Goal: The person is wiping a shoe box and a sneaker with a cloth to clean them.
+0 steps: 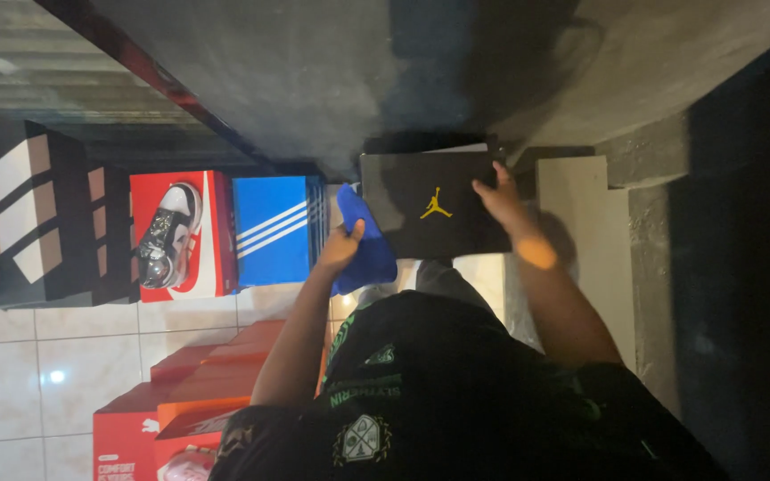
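A black shoe box (412,191) with a small yellow emblem on its lid is in front of me. My right hand (496,198) grips the box at its right edge. My left hand (340,248) is closed on a blue cloth (367,236), which lies against the box's left edge. My dark shirt and both forearms fill the lower middle of the view.
To the left stand a blue shoe box with white stripes (274,227), a red shoe box with a wrapped sneaker on it (180,233) and a black-and-white box (46,214). Red and orange boxes (198,392) sit on white tiles at lower left. A dark wall (314,71) lies beyond.
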